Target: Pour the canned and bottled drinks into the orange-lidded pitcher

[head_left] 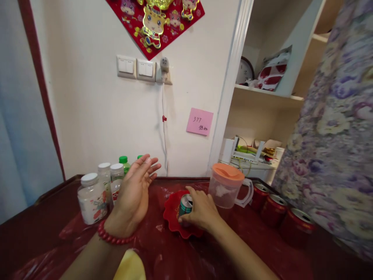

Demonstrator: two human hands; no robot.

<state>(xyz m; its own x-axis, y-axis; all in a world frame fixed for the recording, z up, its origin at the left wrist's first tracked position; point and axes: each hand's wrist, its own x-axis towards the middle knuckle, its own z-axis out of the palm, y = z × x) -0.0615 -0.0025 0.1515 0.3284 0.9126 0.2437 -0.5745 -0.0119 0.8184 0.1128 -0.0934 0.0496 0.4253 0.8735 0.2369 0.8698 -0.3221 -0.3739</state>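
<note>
A person's right hand (pixel 202 208) grasps a green can (pixel 185 205) upright in a scalloped red dish (pixel 183 229) on a dark red counter (pixel 163 260), its fingers curved around the can's side. The left hand (pixel 134 192), a red beaded bracelet (pixel 115 236) at its wrist, hovers open and empty, fingers released and spread, near white-lidded jars (pixel 92 200) and a green-capped bottle (pixel 124 163). Beyond the right hand stands a clear pitcher (pixel 225 188) with an orange lid (pixel 228 171); three red cans (pixel 274 210) line up to its right. A pink note (pixel 199 121) reading "377" clings to the wall behind.
</note>
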